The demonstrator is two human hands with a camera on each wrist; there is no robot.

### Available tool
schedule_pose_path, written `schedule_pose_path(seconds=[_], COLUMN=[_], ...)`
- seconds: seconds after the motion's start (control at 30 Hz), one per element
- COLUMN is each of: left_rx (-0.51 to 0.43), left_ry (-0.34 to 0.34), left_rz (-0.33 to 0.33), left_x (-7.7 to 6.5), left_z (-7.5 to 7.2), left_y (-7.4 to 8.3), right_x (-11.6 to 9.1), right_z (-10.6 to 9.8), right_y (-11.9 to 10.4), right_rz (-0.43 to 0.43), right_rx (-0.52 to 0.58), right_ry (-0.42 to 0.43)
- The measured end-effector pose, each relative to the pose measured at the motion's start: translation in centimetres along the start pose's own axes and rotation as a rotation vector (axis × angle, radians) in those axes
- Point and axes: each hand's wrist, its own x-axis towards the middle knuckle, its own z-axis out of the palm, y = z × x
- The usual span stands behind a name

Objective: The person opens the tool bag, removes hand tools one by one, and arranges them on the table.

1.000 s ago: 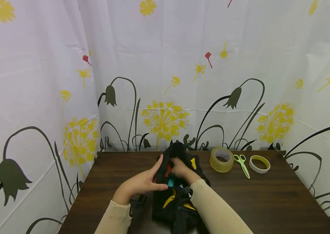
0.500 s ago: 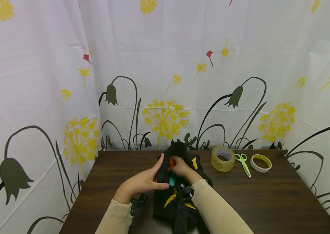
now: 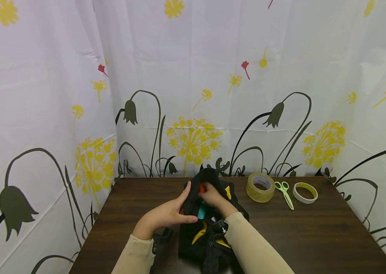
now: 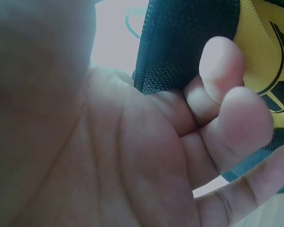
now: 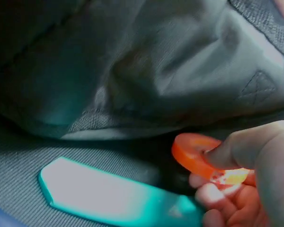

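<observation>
A black and yellow bag [image 3: 196, 243] lies on the table with its mouth spread wide. My left hand [image 3: 162, 217] holds the bag's left side, its thumb and index finger spread along the opening. In the left wrist view, its other fingers [image 4: 246, 120] curve loosely beside the black mesh and yellow fabric. My right hand [image 3: 215, 198] is inside the bag. There the right wrist view shows its thumb and fingers pinching an orange-red roll of tape [image 5: 189, 153]. Below the roll lies a flat teal object [image 5: 104, 191] with an angled end, partly hidden by my fingers.
To the right of the bag stand a wide roll of clear packing tape [image 3: 252, 193], pale green scissors [image 3: 286, 198] and a narrow white tape roll [image 3: 302, 198]. The dark wooden table [image 3: 312, 239] ends at a patterned curtain [image 3: 193, 87].
The orange-red roll has come into clearer view in the bag's mouth, with my right fingers shifting slightly around it. My left hand keeps its place on the bag.
</observation>
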Motion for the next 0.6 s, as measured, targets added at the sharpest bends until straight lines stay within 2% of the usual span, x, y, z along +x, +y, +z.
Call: schedule_pose_path(seconds=[0.27,0.43,0.6], left_rx=[-0.047,-0.070,-0.060], left_ry=[-0.030,-0.036,-0.023], left_rz=[0.040,0.045,0.033], left_x=[-0.2,-0.2,-0.2], left_z=[0.0,-0.3,-0.4], left_y=[-0.2,0.0,0.2], right_x=[-1.3,-2.5,-4.5], right_z=[-1.0,-2.1,-3.8], right_y=[-1.1,-3.4,-5.9], right_rz=[-0.002,-0.060,-0.040], right_rx=[0.045,-0.046,-0.068], right_ry=[-0.098,-0.060,-0.036])
